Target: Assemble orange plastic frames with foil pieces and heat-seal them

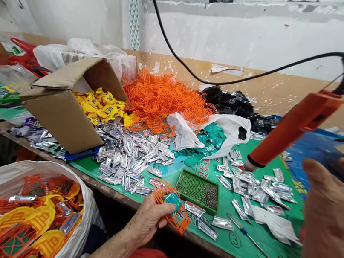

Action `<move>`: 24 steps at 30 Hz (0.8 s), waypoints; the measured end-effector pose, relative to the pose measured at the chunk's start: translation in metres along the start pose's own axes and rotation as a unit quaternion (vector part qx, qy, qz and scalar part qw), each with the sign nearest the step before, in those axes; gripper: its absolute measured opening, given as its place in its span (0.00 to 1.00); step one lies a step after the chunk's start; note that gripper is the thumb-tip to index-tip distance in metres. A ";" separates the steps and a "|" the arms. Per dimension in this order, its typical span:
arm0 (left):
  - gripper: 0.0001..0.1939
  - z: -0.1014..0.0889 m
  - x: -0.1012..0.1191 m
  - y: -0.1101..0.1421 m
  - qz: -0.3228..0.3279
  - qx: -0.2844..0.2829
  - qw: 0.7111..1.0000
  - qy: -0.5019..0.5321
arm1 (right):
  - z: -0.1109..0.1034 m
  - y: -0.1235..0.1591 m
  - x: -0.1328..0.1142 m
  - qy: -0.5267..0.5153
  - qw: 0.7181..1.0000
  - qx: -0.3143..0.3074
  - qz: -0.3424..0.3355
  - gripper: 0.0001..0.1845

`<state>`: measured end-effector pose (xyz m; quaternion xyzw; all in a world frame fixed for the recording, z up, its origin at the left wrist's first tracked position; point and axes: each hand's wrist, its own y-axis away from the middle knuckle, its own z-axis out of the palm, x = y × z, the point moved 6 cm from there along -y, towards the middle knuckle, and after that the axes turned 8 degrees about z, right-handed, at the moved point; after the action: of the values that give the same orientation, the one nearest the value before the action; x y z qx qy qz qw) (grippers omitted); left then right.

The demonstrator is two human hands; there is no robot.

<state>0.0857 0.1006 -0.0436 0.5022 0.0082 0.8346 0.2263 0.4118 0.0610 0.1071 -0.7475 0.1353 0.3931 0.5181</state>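
My left hand (147, 218) pinches an orange plastic lattice frame (182, 224) over the table's front edge, its thumb on a teal plastic piece (173, 199) lying on the frame. My right hand (337, 210) is raised at the right edge, slightly blurred, fingers apart and nothing seen in them. To its left hangs an orange electric screwdriver (295, 128), tip down, apart from the hand. Just beyond the held frame lies a green perforated tray (192, 188) with small dark screws (211, 194) heaped at its right end.
Silvery parts (132, 157) are piled on the green table. Behind are a tilted carton (60, 118) of yellow parts, an orange frame heap (163, 99) and a white bag (237, 126) of teal pieces. A loose screwdriver (250, 239) lies right; a full white sack (88, 211) stands lower left.
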 end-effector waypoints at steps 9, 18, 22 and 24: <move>0.17 -0.010 0.009 0.008 0.021 0.001 1.000 0.009 | 0.047 0.010 -0.020 -0.084 0.993 0.051 0.067 0.48; 0.17 -0.010 0.013 0.007 0.041 -0.006 0.999 0.025 | 0.091 0.182 -0.087 -0.011 0.963 -0.255 -0.091 0.17; 0.15 -0.003 0.012 0.008 0.039 -0.021 0.998 0.039 | 0.106 0.206 -0.087 -0.008 0.952 -0.295 -0.087 0.20; 0.15 -0.001 0.012 0.008 0.036 -0.026 0.998 0.039 | 0.109 0.205 -0.085 -0.029 0.952 -0.297 -0.073 0.19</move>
<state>0.0766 0.0980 -0.0323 0.4635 -0.0228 0.8610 0.2084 0.1822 0.0518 0.0153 -0.8637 -0.0581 0.3982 0.3035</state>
